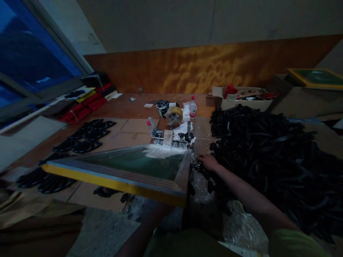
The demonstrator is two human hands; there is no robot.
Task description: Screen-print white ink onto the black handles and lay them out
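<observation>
A screen-printing frame (115, 184) with a yellow edge and green mesh is tilted up in front of me, its far end at a hinge clamp (171, 142). White ink (163, 151) lies along the far part of the mesh. My left forearm (150, 228) reaches under the frame, which hides that hand and whatever it touches. To the right of the frame, my right hand (208, 162) has its fingers closed on a small, shiny black piece (199, 167); its exact kind is too dark to tell.
A large heap of black curved pieces (257, 153) covers the right side. Fanned black pieces (85, 135) lie on cardboard at left. Behind the clamp stand an ink-stained tub (162, 108), a tape roll (175, 115) and a bottle (192, 107). A cardboard box (246, 104) sits at the back right.
</observation>
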